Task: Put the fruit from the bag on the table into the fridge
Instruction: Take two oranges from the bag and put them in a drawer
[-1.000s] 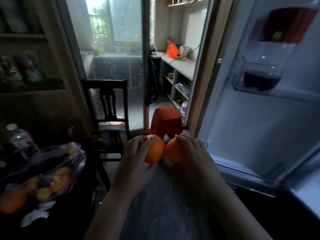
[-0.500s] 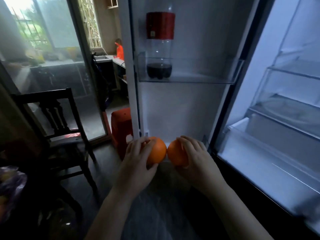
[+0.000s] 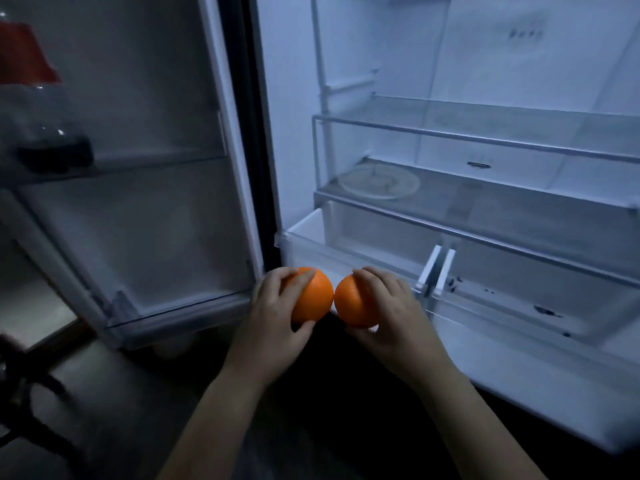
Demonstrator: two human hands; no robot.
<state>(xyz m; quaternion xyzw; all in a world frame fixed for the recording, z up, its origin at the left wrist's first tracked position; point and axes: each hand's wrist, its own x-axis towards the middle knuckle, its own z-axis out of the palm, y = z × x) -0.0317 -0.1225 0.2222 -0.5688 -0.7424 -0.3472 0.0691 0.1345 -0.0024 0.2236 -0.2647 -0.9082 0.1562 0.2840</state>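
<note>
Head view shows the open fridge [image 3: 450, 64] filling most of the frame, its door [image 3: 138, 202] swung out to my left. My left hand [image 3: 273, 327] is wrapped around one orange [image 3: 313, 296], my right hand [image 3: 391, 317] around another orange [image 3: 353, 303], the two fruits almost touching, just in front of the left crisper drawer [image 3: 346, 244]. My grip on each is partly fingertips, so I judge either could slip and roll onto the dark floor, or knock the drawer's front edge going in. That drawer looks empty; the right crisper drawer [image 3: 519, 306] holds only dark specks. A plate [image 3: 379, 183] sits on the shelf above, and a dark-liquid bottle [image 3: 38, 109] stands in the door shelf.
</note>
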